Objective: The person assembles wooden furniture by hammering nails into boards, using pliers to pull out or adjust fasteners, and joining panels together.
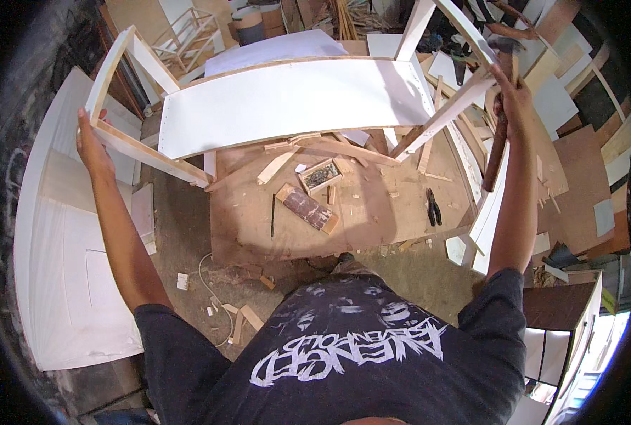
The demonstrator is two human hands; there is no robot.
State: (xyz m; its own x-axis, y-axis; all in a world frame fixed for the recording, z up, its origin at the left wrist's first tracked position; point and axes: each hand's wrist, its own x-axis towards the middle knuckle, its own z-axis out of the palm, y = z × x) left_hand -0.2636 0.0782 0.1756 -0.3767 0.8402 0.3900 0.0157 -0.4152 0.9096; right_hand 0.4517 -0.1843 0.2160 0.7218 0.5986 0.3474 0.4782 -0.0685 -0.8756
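A piece of furniture with a white panel (287, 99) and pale wooden end frames spans the space in front of me, above the worktable. My left hand (94, 147) is closed round the outer corner of its left end frame (110, 69). At the other end, my right hand (516, 106) grips a hammer (496, 159), head up and handle hanging down. Fingers of that hand also lie against the right end frame (464, 95); whether they clasp it is hard to tell.
On the brown worktable (365, 237) lie an open box of small metal fasteners (325, 187), a worn wooden block (307, 209), pliers (434, 207) and wood strips. A white cabinet-like piece (67, 262) stands left. Board offcuts (581, 170) are piled right. Another person's arm (510, 30) shows far right.
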